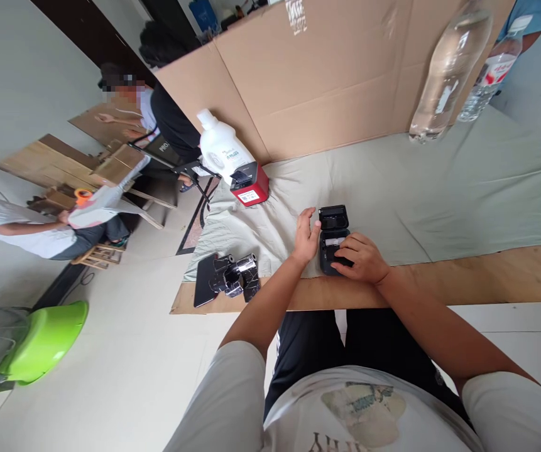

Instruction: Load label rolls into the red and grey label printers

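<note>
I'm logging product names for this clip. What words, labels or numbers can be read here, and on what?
"PRO": white letters on the dark bag beside the seated person at the left; the rest is cut off.
White jug: green label, too small to read.
Red box: white sticker with a code, unreadable.
Clear bottles: red-and-white label, blurred.
Cardboard wall: printed patch, blurred.
Shirt: letter tops only, cut off.
Black device under the hands: no readable text.

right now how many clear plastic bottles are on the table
2. One clear bottle stands at the far right by the cardboard wall; the second, red-labelled bottle is just right of it. More may be out of frame.
</note>
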Demonstrator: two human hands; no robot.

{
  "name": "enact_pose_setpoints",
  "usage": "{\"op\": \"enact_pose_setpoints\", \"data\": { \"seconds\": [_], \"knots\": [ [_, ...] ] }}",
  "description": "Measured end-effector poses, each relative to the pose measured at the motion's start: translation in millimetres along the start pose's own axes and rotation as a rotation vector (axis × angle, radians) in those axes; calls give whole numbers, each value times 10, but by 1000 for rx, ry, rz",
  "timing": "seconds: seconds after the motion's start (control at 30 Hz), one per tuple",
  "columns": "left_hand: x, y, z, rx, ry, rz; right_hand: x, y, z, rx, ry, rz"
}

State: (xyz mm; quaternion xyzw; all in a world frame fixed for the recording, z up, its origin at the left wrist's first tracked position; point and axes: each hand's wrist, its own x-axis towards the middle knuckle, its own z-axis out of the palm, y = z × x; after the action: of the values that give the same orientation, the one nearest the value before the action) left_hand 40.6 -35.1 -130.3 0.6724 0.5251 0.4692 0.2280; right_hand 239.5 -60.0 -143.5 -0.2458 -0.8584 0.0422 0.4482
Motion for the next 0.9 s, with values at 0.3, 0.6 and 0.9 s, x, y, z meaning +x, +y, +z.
{"op": "enact_pose_setpoints", "data": {
  "seconds": [0.3, 0.6, 0.9],
  "knots": [
    [-287, 67, 102, -210, 5, 34, -31, 33, -16, -90, 186, 184],
    [-538, 75, 178, -181, 18, 156, -28, -4, 85, -29, 23, 136],
    [-504, 51, 124, -82, 140, 151, -18, 50, -33, -6, 90, 227]
  ]
}}
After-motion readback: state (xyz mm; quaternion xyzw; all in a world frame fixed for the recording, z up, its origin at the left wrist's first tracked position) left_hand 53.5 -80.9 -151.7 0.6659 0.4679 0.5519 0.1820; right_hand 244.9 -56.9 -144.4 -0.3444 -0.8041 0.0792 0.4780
